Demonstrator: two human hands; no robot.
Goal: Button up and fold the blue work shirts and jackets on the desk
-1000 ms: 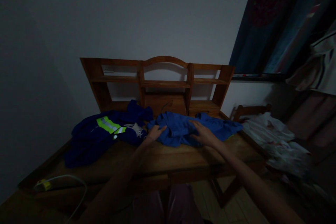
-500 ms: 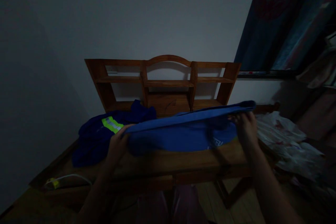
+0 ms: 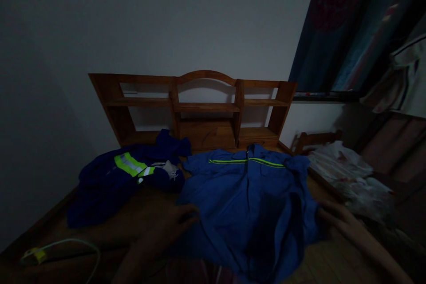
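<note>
A blue work shirt (image 3: 229,191) lies spread on the wooden table, front side up, collar away from me. Yellow-green piping runs across its chest, and its lower part hangs over the table's front edge in loose folds. At the shirt's left side, my left hand (image 3: 173,224) has thumb and forefinger curled together on the cloth, a little blurred. My right hand (image 3: 341,219) grips the right edge with its fingertips. A darker blue garment (image 3: 103,186) with a reflective yellow-green band lies bunched to the left of the shirt.
Behind the clothes stands a wooden shelf unit (image 3: 204,107) against the wall. White plastic bags (image 3: 346,164) lie at the right. A pale cable (image 3: 71,240) with a yellow tag (image 3: 40,255) rests at the front left. Light clothing (image 3: 411,75) hangs at far right.
The blue shirt, held up folded between both hands before, now lies opened out on the table with its front showing. Both hands have come down and nearer to me.
</note>
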